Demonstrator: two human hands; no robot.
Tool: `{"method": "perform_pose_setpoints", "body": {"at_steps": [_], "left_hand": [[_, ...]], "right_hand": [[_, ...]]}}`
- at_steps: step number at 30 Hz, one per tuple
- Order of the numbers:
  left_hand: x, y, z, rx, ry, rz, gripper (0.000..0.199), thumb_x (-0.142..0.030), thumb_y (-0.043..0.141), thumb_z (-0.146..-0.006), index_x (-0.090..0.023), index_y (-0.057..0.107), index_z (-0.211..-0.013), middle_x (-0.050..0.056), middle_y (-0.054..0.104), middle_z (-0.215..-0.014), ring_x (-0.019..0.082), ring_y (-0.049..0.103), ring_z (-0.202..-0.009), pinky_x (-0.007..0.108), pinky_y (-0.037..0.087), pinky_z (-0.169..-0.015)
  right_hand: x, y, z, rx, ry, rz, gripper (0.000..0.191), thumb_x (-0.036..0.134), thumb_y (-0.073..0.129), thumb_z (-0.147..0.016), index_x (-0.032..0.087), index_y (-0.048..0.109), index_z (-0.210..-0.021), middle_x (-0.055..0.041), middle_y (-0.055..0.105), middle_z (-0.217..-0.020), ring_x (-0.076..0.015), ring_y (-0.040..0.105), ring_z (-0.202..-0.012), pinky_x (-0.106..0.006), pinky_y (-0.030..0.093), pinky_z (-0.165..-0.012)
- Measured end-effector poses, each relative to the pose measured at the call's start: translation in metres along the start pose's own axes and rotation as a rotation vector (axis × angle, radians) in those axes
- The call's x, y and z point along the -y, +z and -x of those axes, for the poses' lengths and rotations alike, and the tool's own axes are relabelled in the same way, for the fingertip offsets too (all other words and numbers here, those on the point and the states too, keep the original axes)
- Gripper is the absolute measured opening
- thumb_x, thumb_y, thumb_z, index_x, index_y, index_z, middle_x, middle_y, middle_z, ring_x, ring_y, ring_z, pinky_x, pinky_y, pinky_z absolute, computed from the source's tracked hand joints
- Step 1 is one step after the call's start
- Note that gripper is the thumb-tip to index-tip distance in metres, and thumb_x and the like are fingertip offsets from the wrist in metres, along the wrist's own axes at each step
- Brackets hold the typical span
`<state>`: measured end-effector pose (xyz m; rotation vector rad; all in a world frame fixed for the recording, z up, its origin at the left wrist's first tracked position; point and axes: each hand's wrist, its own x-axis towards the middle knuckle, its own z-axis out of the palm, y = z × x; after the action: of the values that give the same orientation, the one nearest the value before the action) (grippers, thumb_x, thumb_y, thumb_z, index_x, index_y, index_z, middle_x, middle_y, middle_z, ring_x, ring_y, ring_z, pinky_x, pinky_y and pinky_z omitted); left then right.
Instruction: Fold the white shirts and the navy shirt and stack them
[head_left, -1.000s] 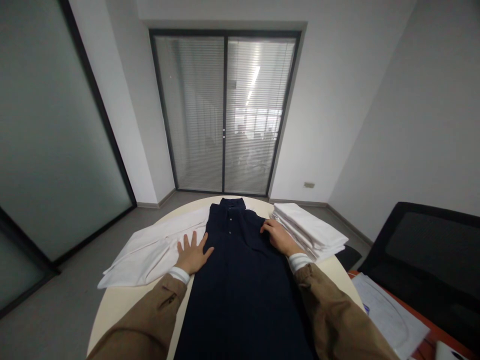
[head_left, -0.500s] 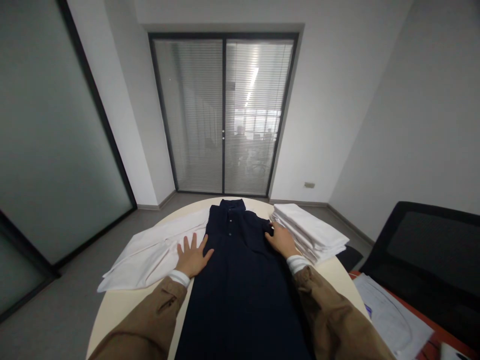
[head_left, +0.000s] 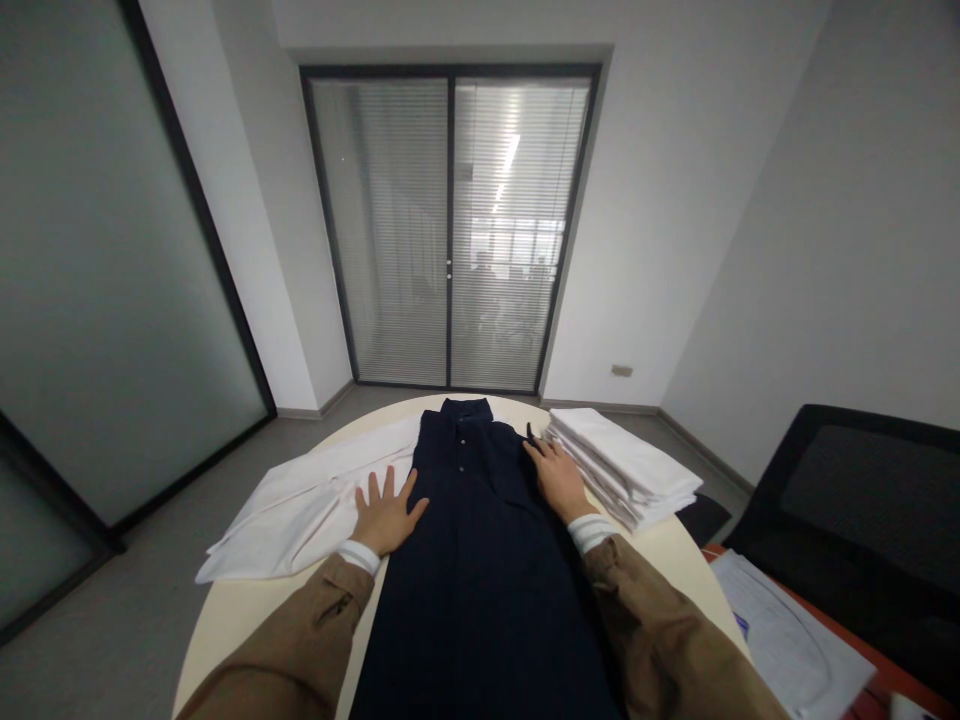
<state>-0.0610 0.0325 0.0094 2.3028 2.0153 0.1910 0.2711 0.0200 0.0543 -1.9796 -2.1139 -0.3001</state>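
Observation:
A dark navy shirt [head_left: 480,560] lies lengthwise on the round cream table [head_left: 217,640], its collar at the far edge and buttons below it. My left hand [head_left: 384,512] rests flat with fingers spread, across the shirt's left edge and the white cloth beside it. At the shirt's upper right edge, my right hand [head_left: 559,480] has its fingertips on the dark fabric; a small dark fold sticks up just beyond them. How firmly those fingers hold the fabric is hard to make out.
On the left lies a loosely spread white cloth [head_left: 300,510]. A stack of folded white cloths [head_left: 626,465] sits at the right. Beyond the table's right side are a black mesh chair [head_left: 862,510] and a light grey sheet [head_left: 795,630] on a red surface. Glass doors [head_left: 450,230] stand behind.
My right hand has shifted slightly left, and the dark fabric edge by its fingers has moved inward with it. My left hand has stayed in place.

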Motion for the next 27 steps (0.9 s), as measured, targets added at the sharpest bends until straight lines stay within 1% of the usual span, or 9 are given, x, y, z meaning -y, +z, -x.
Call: {"method": "perform_pose_setpoints", "body": {"at_steps": [2,5,7,9,12,17,20,24,27], "left_hand": [[0.0,0.0,0.0,-0.002,-0.002,-0.004,0.072,-0.069,0.029,-0.093,-0.034,0.025,-0.156,0.013,0.018,-0.165,0.048,0.013,-0.148,0.068,0.012,-0.113],[0.0,0.001,0.0,-0.002,-0.003,-0.015,0.072,-0.069,0.03,-0.093,-0.034,0.025,-0.156,0.013,0.018,-0.164,0.049,0.012,-0.147,0.068,0.012,-0.113],[0.0,0.002,0.0,-0.004,-0.001,-0.017,0.073,-0.069,0.03,-0.093,-0.034,0.025,-0.156,0.013,0.018,-0.164,0.049,0.012,-0.147,0.068,0.012,-0.113],[0.001,0.003,-0.001,-0.002,0.0,-0.013,0.073,-0.069,0.03,-0.093,-0.034,0.025,-0.156,0.012,0.018,-0.165,0.048,0.013,-0.148,0.068,0.012,-0.113],[0.003,0.004,-0.003,0.009,0.001,-0.01,0.072,-0.07,0.029,-0.093,-0.035,0.025,-0.156,0.011,0.017,-0.165,0.048,0.012,-0.148,0.069,0.011,-0.113],[0.005,0.005,-0.004,0.039,0.017,-0.002,0.072,-0.071,0.029,-0.092,-0.037,0.025,-0.156,0.012,0.016,-0.165,0.049,0.009,-0.148,0.068,0.01,-0.113],[0.006,0.003,-0.003,0.03,0.023,-0.001,0.072,-0.071,0.029,-0.092,-0.037,0.025,-0.156,0.012,0.015,-0.165,0.049,0.009,-0.148,0.068,0.01,-0.113],[0.004,0.0,0.001,0.014,0.039,-0.005,0.073,-0.07,0.028,-0.093,-0.035,0.025,-0.156,0.013,0.017,-0.165,0.049,0.011,-0.147,0.069,0.011,-0.112],[0.003,-0.002,0.003,0.011,0.04,-0.002,0.072,-0.069,0.029,-0.093,-0.034,0.026,-0.156,0.013,0.018,-0.165,0.048,0.012,-0.148,0.069,0.011,-0.113]], "right_hand": [[0.004,0.004,-0.001,0.098,-0.092,-0.106,0.071,0.003,0.049,-0.083,0.021,0.04,-0.152,-0.0112,0.052,-0.146,-0.0265,0.05,-0.128,-0.038,0.037,-0.108],[0.006,0.007,-0.004,0.116,-0.073,-0.258,0.078,0.021,0.06,-0.086,0.022,0.027,-0.157,-0.0104,0.058,-0.14,-0.0254,0.055,-0.122,-0.035,0.04,-0.104],[0.004,0.009,-0.007,0.039,0.022,-0.277,0.065,0.03,0.058,-0.091,0.018,0.039,-0.151,-0.0124,0.061,-0.135,-0.0267,0.055,-0.121,-0.035,0.039,-0.104],[-0.002,0.013,-0.01,-0.012,0.146,-0.252,0.049,0.029,0.053,-0.094,0.014,0.051,-0.14,-0.0161,0.061,-0.132,-0.0277,0.055,-0.122,-0.035,0.038,-0.105],[-0.015,0.019,-0.013,0.069,0.298,-0.282,0.043,0.025,0.06,-0.089,0.011,0.058,-0.13,-0.0182,0.063,-0.124,-0.0269,0.058,-0.116,-0.032,0.041,-0.097],[-0.032,0.025,-0.019,0.181,0.476,-0.484,0.04,0.017,0.079,-0.065,0.015,0.064,-0.102,-0.0028,0.065,-0.081,-0.0191,0.062,-0.077,-0.025,0.043,-0.066],[-0.034,0.025,-0.027,0.198,0.545,-0.622,0.027,0.024,0.08,-0.066,0.016,0.064,-0.086,0.0019,0.058,-0.062,-0.0169,0.058,-0.063,-0.024,0.04,-0.057],[-0.027,0.026,-0.037,0.133,0.548,-0.692,0.024,0.025,0.061,-0.084,0.014,0.065,-0.104,-0.001,0.065,-0.068,-0.0164,0.062,-0.063,-0.024,0.046,-0.059],[-0.022,0.028,-0.042,0.091,0.503,-0.733,0.033,0.014,0.061,-0.08,0.015,0.067,-0.113,-0.003,0.072,-0.077,-0.0152,0.066,-0.065,-0.024,0.051,-0.062]]}}
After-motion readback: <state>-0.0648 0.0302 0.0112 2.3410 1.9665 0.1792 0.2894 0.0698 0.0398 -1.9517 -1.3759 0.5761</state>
